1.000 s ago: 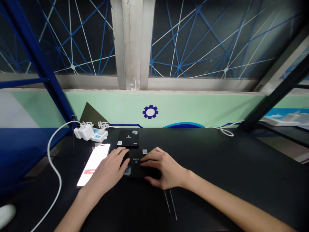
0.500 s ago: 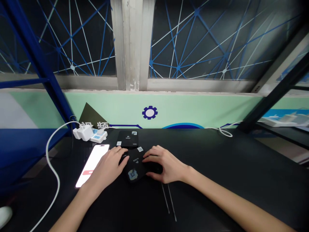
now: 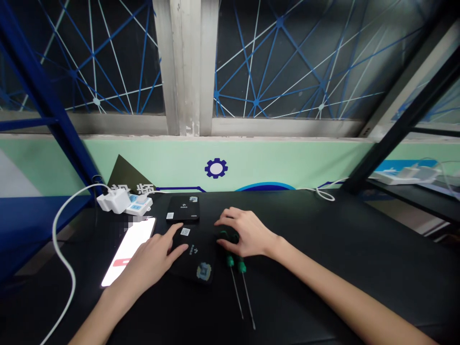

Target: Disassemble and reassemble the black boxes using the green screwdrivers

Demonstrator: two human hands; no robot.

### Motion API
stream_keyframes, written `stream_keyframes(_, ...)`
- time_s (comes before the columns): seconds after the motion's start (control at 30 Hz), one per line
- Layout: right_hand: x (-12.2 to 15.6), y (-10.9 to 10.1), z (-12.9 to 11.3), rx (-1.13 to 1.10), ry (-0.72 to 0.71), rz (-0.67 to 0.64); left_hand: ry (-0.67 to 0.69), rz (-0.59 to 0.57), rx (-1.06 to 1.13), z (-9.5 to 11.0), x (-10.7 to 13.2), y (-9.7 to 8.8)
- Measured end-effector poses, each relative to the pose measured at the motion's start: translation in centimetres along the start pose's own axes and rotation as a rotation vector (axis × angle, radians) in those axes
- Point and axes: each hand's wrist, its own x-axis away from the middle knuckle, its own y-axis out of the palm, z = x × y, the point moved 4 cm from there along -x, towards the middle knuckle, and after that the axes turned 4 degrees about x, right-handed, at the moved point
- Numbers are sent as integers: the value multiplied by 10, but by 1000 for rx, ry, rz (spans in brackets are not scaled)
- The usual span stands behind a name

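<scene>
A flat black box (image 3: 190, 261) with a white label and a silvery sticker lies in front of me. My left hand (image 3: 158, 251) rests at its left side, thumb and index finger spread and touching its top. Right of the box, my right hand (image 3: 246, 232) curves over the handles of two screwdrivers (image 3: 242, 267), green at the collar, with thumb and fingers apart. The shafts point towards me, and the hand partly hides the handles. Behind sits a second flat black box (image 3: 184, 209). A phone (image 3: 131, 247) with a bright screen lies under my left forearm.
A white power strip (image 3: 139, 205) with a plugged-in adapter (image 3: 114, 200) stands at the back left. Its white cable (image 3: 68, 258) curves towards me. Another white cable (image 3: 325, 194) lies along the back edge. Dark shelf posts (image 3: 395, 129) flank the black table (image 3: 323, 254).
My right hand has left the near box and moved over the screwdriver handles. The near box has turned and shifted towards me, while my left thumb has moved further onto it. The view has swung slightly right.
</scene>
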Motion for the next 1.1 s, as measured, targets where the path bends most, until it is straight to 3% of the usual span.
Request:
stream_keyframes(0.2,-1,3,5,78,183,-120,34,-76,109,1,3,-1)
stream_keyframes(0.47,1,2,-3,-23,191,-149,-60,2,26,11,3,-9)
stream_keyframes(0.7,6,8,9,-145,270,-158,-125,63,-92,20,3,-7)
stream_keyframes(0.9,7,4,17,-108,340,-170,-116,145,-143,29,2,3)
stream_keyframes(1.1,13,3,24,-97,400,-177,-82,141,-187,36,-6,7)
